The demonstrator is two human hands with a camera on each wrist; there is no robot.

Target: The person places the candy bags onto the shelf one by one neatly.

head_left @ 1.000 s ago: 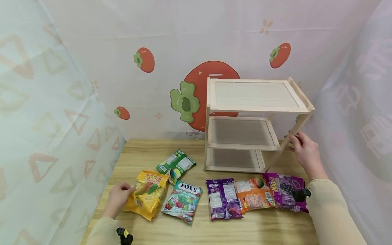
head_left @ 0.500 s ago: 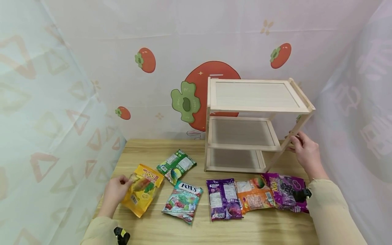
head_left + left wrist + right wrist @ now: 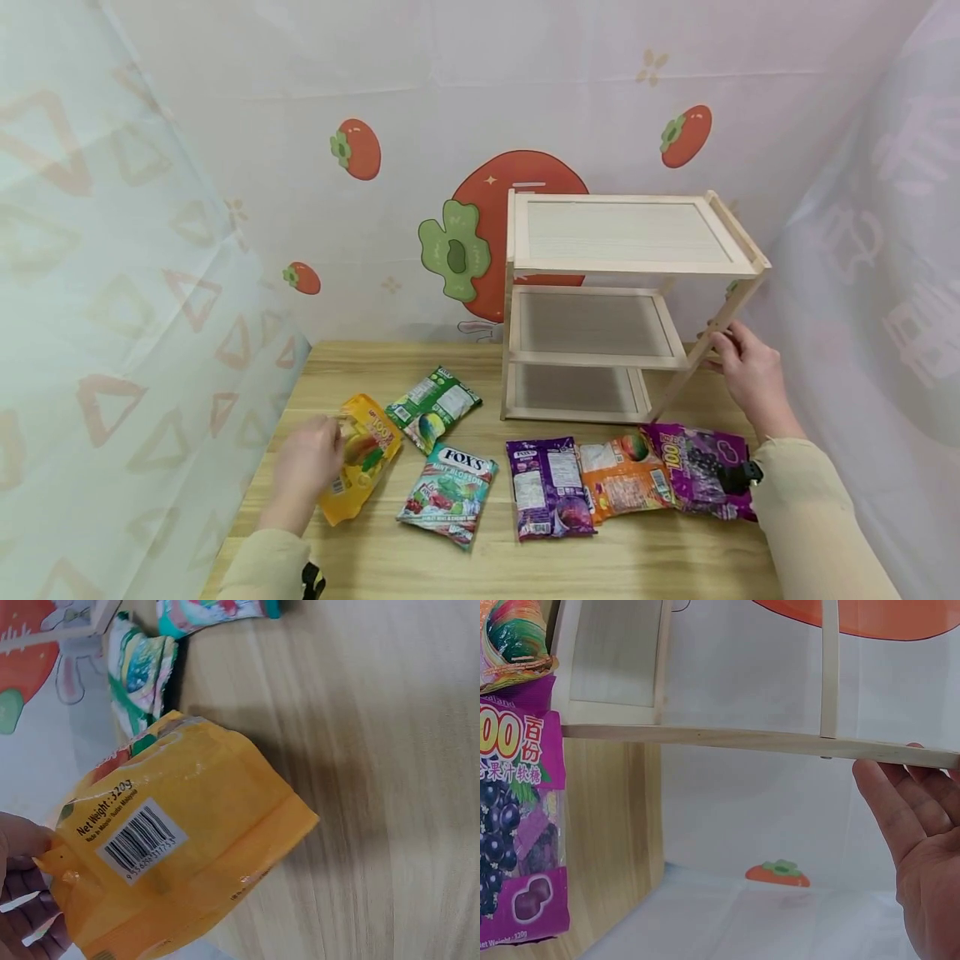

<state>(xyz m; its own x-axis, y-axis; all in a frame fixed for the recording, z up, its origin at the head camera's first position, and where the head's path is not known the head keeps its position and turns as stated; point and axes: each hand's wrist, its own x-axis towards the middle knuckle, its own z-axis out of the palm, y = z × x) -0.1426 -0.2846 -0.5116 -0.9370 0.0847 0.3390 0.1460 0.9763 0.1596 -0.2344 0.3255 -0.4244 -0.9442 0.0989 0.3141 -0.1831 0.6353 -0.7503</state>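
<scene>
My left hand [image 3: 309, 467], blurred in the head view, pinches the left edge of a yellow candy bag [image 3: 369, 457]. The left wrist view shows the thumb on the bag's edge and a barcode on its orange panel [image 3: 195, 825]; the bag is tilted up. My right hand [image 3: 752, 375] grips the front right leg of a three-tier wooden shelf rack [image 3: 630, 233]. Seen from the right wrist, the fingers [image 3: 892, 810] reach around the leg's edge. Just in front of the rack lies a purple grape candy bag [image 3: 705, 471].
A green candy bag [image 3: 437, 408] and a teal Fox's bag [image 3: 448, 493] lie right of the yellow one. A purple Fox's bag [image 3: 550, 487] and an orange bag [image 3: 624, 475] lie before the rack. Printed cloth [image 3: 405, 208] walls the wooden table [image 3: 540, 571].
The yellow bag first turned and shifted left with my left hand, then both moved slightly right, the hand now over its left part. My right hand and the rack stay put.
</scene>
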